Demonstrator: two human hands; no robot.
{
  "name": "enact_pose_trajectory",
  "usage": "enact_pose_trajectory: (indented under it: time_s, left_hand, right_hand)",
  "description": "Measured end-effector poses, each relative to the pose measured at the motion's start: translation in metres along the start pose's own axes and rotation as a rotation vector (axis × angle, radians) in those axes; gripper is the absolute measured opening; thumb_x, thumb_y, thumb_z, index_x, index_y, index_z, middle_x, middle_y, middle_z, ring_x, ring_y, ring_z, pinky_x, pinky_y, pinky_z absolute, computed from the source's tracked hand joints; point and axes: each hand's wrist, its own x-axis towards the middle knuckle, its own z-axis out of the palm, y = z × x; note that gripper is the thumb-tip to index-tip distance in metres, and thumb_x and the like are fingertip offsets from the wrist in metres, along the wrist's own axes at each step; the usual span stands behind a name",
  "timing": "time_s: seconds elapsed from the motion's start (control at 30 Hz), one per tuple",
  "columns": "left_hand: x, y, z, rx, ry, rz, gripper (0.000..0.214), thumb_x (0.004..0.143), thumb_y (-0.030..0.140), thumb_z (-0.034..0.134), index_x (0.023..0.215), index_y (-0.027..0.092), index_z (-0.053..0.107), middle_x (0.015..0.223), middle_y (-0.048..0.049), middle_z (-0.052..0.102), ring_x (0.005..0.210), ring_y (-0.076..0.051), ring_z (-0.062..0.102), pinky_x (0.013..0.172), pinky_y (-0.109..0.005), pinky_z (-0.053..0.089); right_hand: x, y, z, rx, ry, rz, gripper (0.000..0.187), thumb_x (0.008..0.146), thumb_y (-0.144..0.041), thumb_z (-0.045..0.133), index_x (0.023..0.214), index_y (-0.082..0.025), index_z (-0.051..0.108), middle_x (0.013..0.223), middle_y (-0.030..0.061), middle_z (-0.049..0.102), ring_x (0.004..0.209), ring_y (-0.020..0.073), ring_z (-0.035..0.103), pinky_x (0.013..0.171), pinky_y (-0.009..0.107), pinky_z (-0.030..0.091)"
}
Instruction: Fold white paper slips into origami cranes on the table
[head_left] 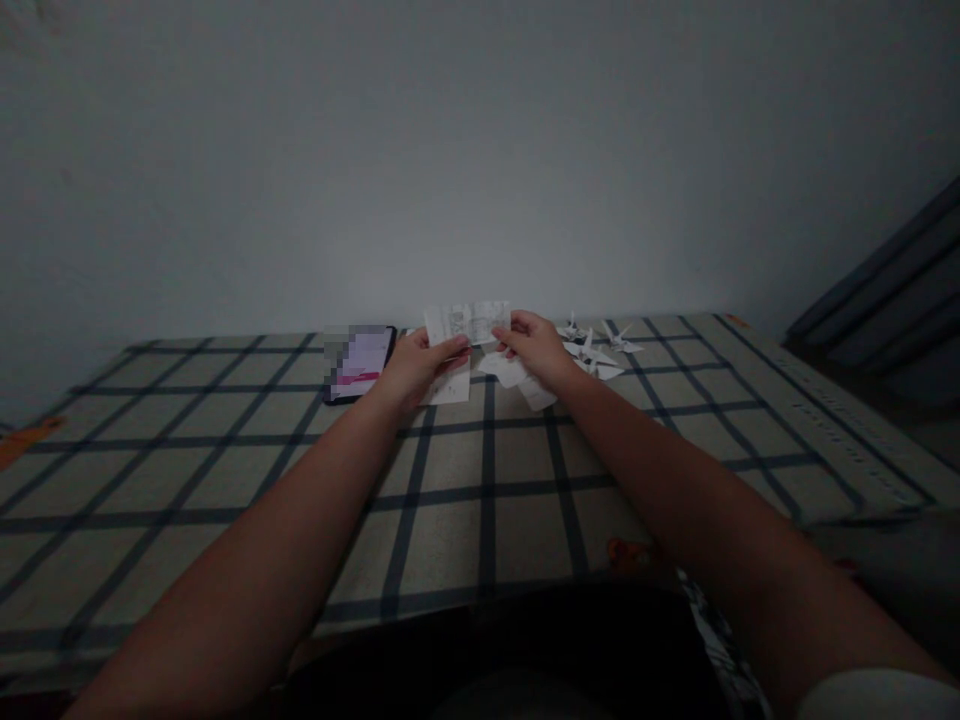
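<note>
A white sheet of paper [474, 320] with grey printing is held up between my two hands. My left hand [415, 366] pinches its left side, thumb across the front. On the opposite side my right hand [537, 346] grips the right edge between thumb and fingers. Below my left hand lies another pale piece of paper [451, 386], partly covered by it. Loose white paper pieces [510, 370] rest on the cloth under my right hand. Just beyond that hand are several folded paper cranes [592, 355].
A tablet or phone [363, 362] with a lit screen, part of it pixelated, lies left of my left hand. The checked cloth [450, 490] covers the surface up to a plain wall [480, 160]. Dark slanted folds [885, 270] stand at the far right.
</note>
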Motion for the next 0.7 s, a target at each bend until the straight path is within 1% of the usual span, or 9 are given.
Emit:
enact_pose_trajectory:
  time_s: [0.13, 0.2, 0.3, 0.33, 0.37, 0.43, 0.5, 0.57, 0.7]
  left_hand:
    - [0.002, -0.003, -0.003, -0.001, 0.033, 0.033, 0.032, 0.064, 0.018, 0.086, 0.092, 0.013, 0.073, 0.101, -0.0104, 0.077, 0.082, -0.015, 0.072, 0.089, -0.029, 0.057]
    - [0.003, -0.003, -0.004, 0.0, 0.052, 0.041, 0.033, 0.062, 0.018, 0.087, 0.091, 0.013, 0.072, 0.096, -0.0091, 0.077, 0.078, -0.014, 0.072, 0.086, -0.03, 0.058]
    - [0.004, -0.004, -0.005, 0.031, 0.047, 0.085, 0.038, 0.06, 0.022, 0.089, 0.094, 0.014, 0.072, 0.097, -0.0089, 0.077, 0.078, -0.016, 0.072, 0.087, -0.033, 0.059]
    - [0.004, -0.004, -0.005, 0.046, 0.041, 0.101, 0.039, 0.06, 0.024, 0.089, 0.094, 0.014, 0.072, 0.098, -0.0092, 0.077, 0.08, -0.017, 0.072, 0.087, -0.034, 0.059]
    - [0.004, -0.005, -0.006, 0.059, 0.034, 0.114, 0.041, 0.06, 0.026, 0.089, 0.095, 0.014, 0.072, 0.099, -0.0096, 0.077, 0.082, -0.018, 0.072, 0.088, -0.035, 0.058]
    - [0.004, -0.005, -0.007, 0.071, 0.023, 0.126, 0.042, 0.059, 0.027, 0.09, 0.095, 0.014, 0.072, 0.101, -0.0099, 0.077, 0.085, -0.019, 0.073, 0.088, -0.036, 0.058]
    - [0.004, -0.003, -0.006, 0.054, 0.014, 0.117, 0.04, 0.059, 0.026, 0.09, 0.093, 0.014, 0.072, 0.099, -0.0092, 0.077, 0.083, -0.018, 0.072, 0.088, -0.035, 0.058]
    - [0.002, 0.0, -0.004, 0.009, -0.004, 0.092, 0.037, 0.06, 0.023, 0.09, 0.09, 0.015, 0.072, 0.096, -0.0079, 0.077, 0.08, -0.016, 0.071, 0.087, -0.032, 0.058]
    - [-0.003, 0.007, 0.002, -0.042, -0.034, -0.042, 0.025, 0.067, 0.021, 0.086, 0.086, 0.012, 0.072, 0.087, -0.0077, 0.076, 0.073, -0.012, 0.069, 0.08, -0.025, 0.057]
  right_hand:
    - [0.0, 0.002, 0.0, -0.006, 0.001, -0.022, 0.016, 0.081, -0.031, 0.067, 0.087, -0.019, 0.06, 0.076, -0.0006, 0.063, 0.067, 0.0116, 0.06, 0.059, 0.023, 0.046]
    - [-0.001, 0.002, 0.001, 0.013, 0.001, -0.028, 0.02, 0.081, -0.03, 0.067, 0.097, -0.02, 0.06, 0.08, -0.0003, 0.065, 0.067, 0.0117, 0.061, 0.058, 0.023, 0.046]
    - [-0.003, 0.001, 0.002, 0.057, 0.017, -0.008, 0.046, 0.081, -0.029, 0.07, 0.123, -0.024, 0.052, 0.079, -0.0026, 0.065, 0.066, 0.0124, 0.061, 0.057, 0.024, 0.046]
    - [-0.003, 0.001, 0.002, 0.068, 0.022, 0.009, 0.052, 0.081, -0.03, 0.071, 0.128, -0.026, 0.049, 0.078, -0.0032, 0.064, 0.065, 0.0126, 0.062, 0.057, 0.024, 0.047]
    - [-0.003, 0.0, 0.002, 0.075, 0.015, 0.034, 0.053, 0.082, -0.031, 0.071, 0.129, -0.026, 0.048, 0.078, -0.0029, 0.065, 0.065, 0.0127, 0.062, 0.057, 0.024, 0.047]
    - [-0.003, 0.0, 0.002, 0.081, -0.032, 0.089, 0.038, 0.085, -0.035, 0.069, 0.118, -0.022, 0.056, 0.081, 0.0004, 0.068, 0.066, 0.0125, 0.062, 0.057, 0.024, 0.047]
    - [-0.004, -0.001, 0.003, 0.075, -0.083, 0.123, 0.021, 0.088, -0.035, 0.066, 0.098, -0.017, 0.063, 0.084, 0.0049, 0.07, 0.066, 0.0122, 0.062, 0.058, 0.025, 0.048]
    - [-0.004, -0.003, 0.003, 0.067, -0.094, 0.121, 0.018, 0.089, -0.033, 0.065, 0.084, -0.016, 0.063, 0.085, 0.0076, 0.072, 0.067, 0.0123, 0.063, 0.061, 0.025, 0.049]
    - [-0.006, -0.005, 0.004, 0.09, -0.061, 0.087, 0.019, 0.089, -0.031, 0.066, 0.078, -0.017, 0.06, 0.083, 0.0066, 0.073, 0.068, 0.0117, 0.064, 0.061, 0.024, 0.049]
